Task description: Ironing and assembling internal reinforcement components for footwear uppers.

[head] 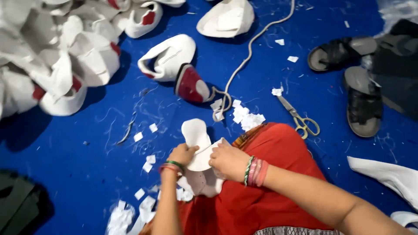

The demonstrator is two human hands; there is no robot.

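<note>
A white shoe-upper piece (197, 146) is held over the red-clad lap (261, 182), just above the knee. The left hand (182, 154) is closed on its left edge, fingers curled over the material; the right hand (228, 160) is clamped on the right edge, where a paper-like backing appears to be lifted from the piece. The step in hand is judged to be the peeling or trimming of this piece. More white material with small perforations (202, 180) is seen beneath both hands.

Relative to the lap, scissors (299, 117) lie on the blue floor (87, 143) just beyond and to the right, untouched; white paper scraps (246, 117) are scattered just beyond the knee and to its left. A heap of white-and-red shoe uppers (65, 56) lies well beyond, to the left. Black sandals (352, 82) rest far right.

For the next move, a firm pinch by the left hand would be called for, while the backing is drawn away steadily by the right so that nothing tears.
</note>
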